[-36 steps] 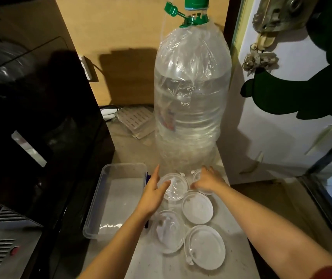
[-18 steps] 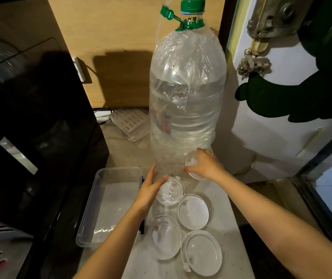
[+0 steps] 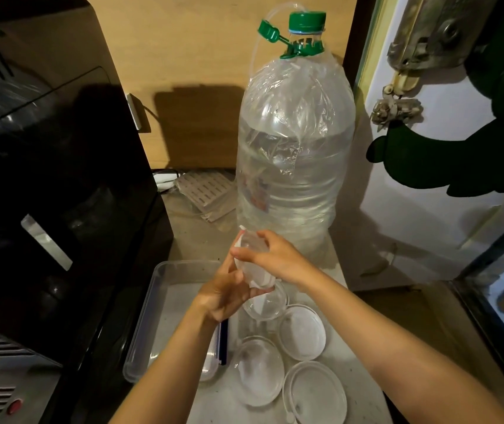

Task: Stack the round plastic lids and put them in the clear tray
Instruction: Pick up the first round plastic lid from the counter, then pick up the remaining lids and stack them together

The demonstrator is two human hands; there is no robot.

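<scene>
Lid between both hands' fingers

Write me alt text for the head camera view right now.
Both hands, left hand and right hand, hold a clear round lid above the counter. Four more lids lie below, beside an empty clear tray, before a large water bottle.

Lid now lifted between both hands
</scene>
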